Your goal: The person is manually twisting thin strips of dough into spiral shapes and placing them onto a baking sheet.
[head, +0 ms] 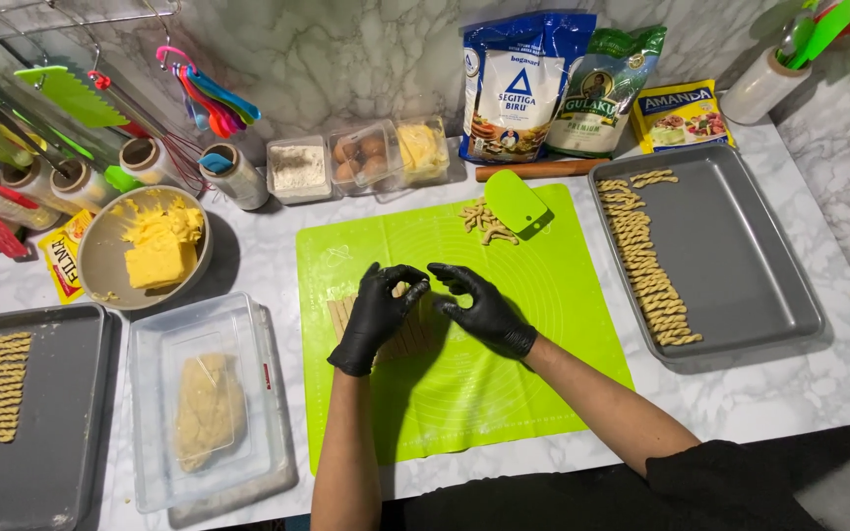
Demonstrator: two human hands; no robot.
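Your left hand (378,313) in its black glove is pinched shut on one end of a thin dough strip (411,291), and your right hand (482,307), fingers curled closed just beside it, looks to be nipping the other end, though the grip itself is hidden. The cut dough strips (407,339) lie directly under your left palm on the green mat (504,393). Keep the pinch light and turn the ends evenly so the strip twists without tearing.
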